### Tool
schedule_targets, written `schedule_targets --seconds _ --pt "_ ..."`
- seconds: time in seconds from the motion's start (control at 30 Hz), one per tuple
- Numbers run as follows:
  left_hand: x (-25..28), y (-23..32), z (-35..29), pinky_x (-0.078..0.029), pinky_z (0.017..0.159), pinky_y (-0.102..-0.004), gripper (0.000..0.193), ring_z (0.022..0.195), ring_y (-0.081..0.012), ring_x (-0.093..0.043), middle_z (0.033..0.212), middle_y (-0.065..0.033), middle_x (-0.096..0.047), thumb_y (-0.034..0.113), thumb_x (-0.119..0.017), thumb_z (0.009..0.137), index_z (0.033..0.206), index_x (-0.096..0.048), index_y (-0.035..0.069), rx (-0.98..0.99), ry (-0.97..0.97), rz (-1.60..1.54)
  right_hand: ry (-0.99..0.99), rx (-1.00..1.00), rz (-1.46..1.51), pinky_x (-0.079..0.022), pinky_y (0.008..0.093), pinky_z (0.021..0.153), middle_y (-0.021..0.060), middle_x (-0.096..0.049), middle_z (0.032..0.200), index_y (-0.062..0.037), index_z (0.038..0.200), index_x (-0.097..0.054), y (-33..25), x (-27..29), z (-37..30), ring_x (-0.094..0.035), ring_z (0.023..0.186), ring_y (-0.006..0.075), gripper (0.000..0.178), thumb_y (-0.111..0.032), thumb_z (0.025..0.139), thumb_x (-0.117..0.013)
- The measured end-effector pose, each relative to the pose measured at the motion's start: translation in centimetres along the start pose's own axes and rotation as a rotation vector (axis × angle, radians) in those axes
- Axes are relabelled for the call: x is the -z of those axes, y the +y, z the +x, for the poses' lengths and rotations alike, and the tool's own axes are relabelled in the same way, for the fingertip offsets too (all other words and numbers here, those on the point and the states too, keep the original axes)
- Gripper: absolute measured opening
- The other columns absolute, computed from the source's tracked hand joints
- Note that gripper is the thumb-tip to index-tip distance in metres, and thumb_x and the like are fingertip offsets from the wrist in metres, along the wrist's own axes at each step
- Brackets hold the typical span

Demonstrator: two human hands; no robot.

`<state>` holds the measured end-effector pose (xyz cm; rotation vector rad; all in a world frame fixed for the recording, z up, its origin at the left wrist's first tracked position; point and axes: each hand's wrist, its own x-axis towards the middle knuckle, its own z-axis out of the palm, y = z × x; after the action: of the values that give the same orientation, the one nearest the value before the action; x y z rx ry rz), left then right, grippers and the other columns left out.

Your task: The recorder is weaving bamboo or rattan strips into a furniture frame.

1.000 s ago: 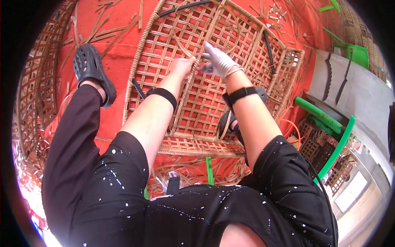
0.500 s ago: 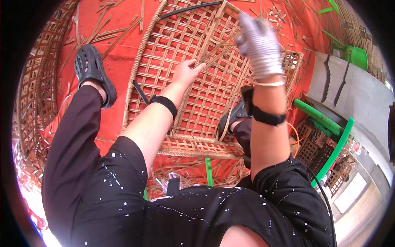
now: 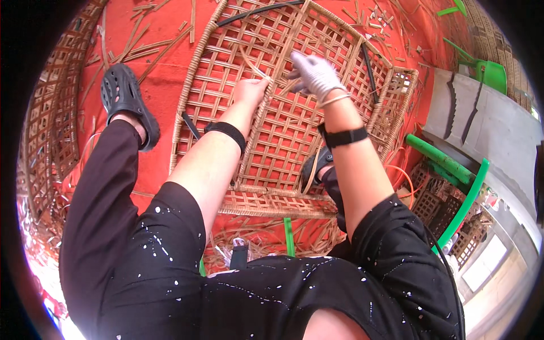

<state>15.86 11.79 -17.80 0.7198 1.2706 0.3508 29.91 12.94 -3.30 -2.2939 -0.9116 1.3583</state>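
A brown open-weave rattan panel (image 3: 280, 153) with a wrapped rim lies in front of me, divided lengthwise by wrapped ribs. My left hand (image 3: 251, 92) is bare and closed at the middle rib. Its thumb and fingers pinch a pale rattan strip (image 3: 253, 67), whose loose end curves up over the weave. Just to the right, my right hand (image 3: 315, 75) wears a pale grey glove and hovers above the panel with fingers apart. Nothing shows in it. Dark straps (image 3: 369, 73) are threaded through the lattice at several spots.
Loose rattan offcuts (image 3: 150, 50) litter the red floor covering (image 3: 164, 85). Another woven panel (image 3: 54, 119) stands at the left. To the right are a grey board (image 3: 481, 113), green bars (image 3: 439, 157) and an orange cord (image 3: 409, 180). My dark clogs (image 3: 127, 99) flank the panel.
My right hand has come down and left, from the panel's upper right toward my left hand. The left hand has drawn slightly left and closed on the strip, which now curves to the upper left.
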Motion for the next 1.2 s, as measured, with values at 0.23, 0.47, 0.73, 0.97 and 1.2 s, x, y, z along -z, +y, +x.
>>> schedule_targets --seconds 0.23,0.47,0.73,0.97,1.2 --pt "0.2 2.4 -1.3 -0.041 0.042 -0.0239 0.029 0.050 -0.0119 -0.058 0.064 -0.0052 -0.063 0.030 -0.055 0.085 0.078 -0.065 0.004 0.121 -0.100 0.040 -0.382 -0.203 0.617 -0.048 0.0318 0.045 0.0166 -0.064 0.095 -0.0036 0.116 -0.046 4.3 -4.5 3.8 -0.057 0.048 0.0158 0.063 -0.058 0.086 -0.035" --pt "0.7 2.1 -2.6 -0.047 0.057 -0.0285 0.029 0.059 -0.0140 -0.061 0.067 -0.0065 -0.065 0.035 -0.060 0.079 0.082 -0.067 0.006 -0.137 -0.061 0.343 0.175 0.185 -0.318 -0.044 0.0383 0.085 0.0223 -0.062 0.090 0.0019 0.104 -0.054 1.8 -2.1 2.4 -0.061 0.090 0.0343 0.069 -0.061 0.078 -0.047" --pt "-1.7 2.0 -2.1 -0.048 0.066 -0.0297 0.035 0.071 -0.0178 -0.063 0.075 -0.0101 -0.066 0.037 -0.066 0.076 0.088 -0.068 0.005 -0.291 0.096 0.292 0.084 0.682 0.535 -0.039 0.0200 0.043 0.0039 -0.052 0.051 -0.0013 0.089 -0.055 -15.3 8.8 -12.2 -0.048 0.040 0.0083 0.026 -0.027 0.085 -0.059" --pt "-0.6 0.7 0.3 -0.043 0.046 -0.0220 0.025 0.055 -0.0103 -0.059 0.067 -0.0037 -0.063 0.026 -0.064 0.082 0.083 -0.066 0.001 -0.081 0.024 0.008 0.344 0.494 0.145 -0.042 0.0247 0.046 0.0065 -0.064 0.072 -0.0026 0.081 -0.058 -7.9 5.2 -3.6 -0.052 0.047 0.0105 0.037 -0.040 0.083 -0.054" --pt "0.1 1.4 0.9 -0.043 0.042 -0.0235 0.021 0.054 -0.0138 -0.060 0.068 -0.0043 -0.063 0.025 -0.059 0.084 0.085 -0.063 0.005 0.166 -0.110 -0.147 -0.328 -0.149 0.838 -0.049 0.0320 0.051 0.0137 -0.061 0.101 0.0008 0.112 -0.049 4.2 -4.2 3.7 -0.060 0.051 0.0163 0.064 -0.056 0.083 -0.047"
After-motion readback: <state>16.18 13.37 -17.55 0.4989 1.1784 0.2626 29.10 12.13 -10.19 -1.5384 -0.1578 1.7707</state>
